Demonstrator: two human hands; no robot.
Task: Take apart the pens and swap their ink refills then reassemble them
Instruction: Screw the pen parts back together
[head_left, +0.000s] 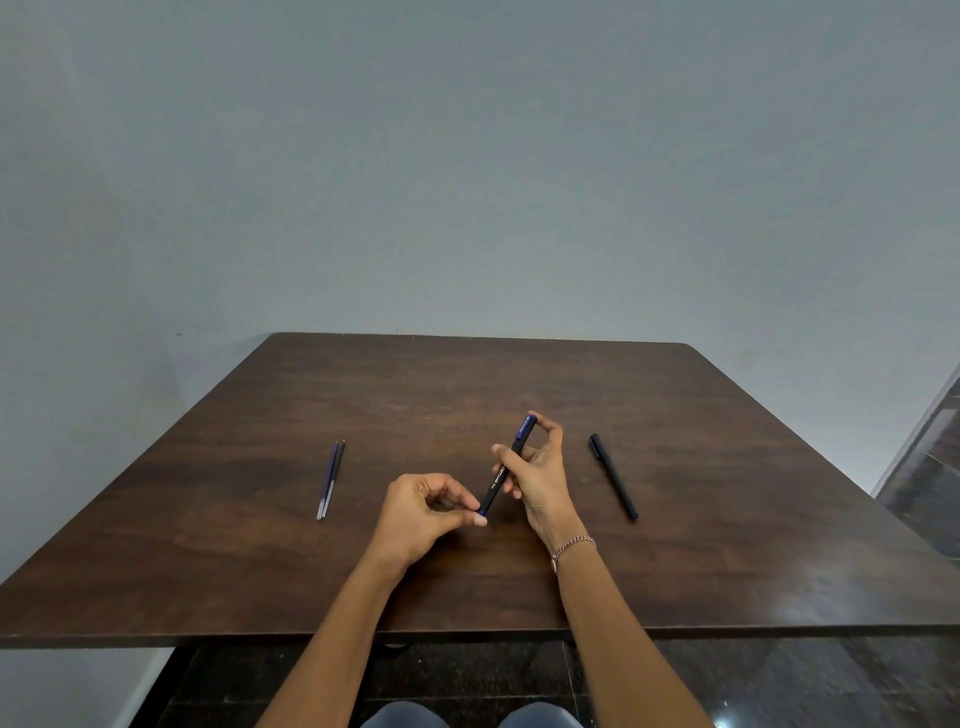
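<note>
A black pen with a blue cap (498, 478) is held tilted over the middle of the brown table (727, 415). My right hand (540, 478) grips its upper part near the blue clip. My left hand (421, 512) pinches the pen's lower blue end between thumb and fingers. A second, all-black pen (613, 475) lies on the table to the right of my right hand. Two thin refills (330, 479), one blue and one dark, lie side by side on the left of the table.
The table's front edge (467, 636) runs just below my forearms, with my knees beneath it. A grey wall stands behind the table. Dark floor tiles show at the right.
</note>
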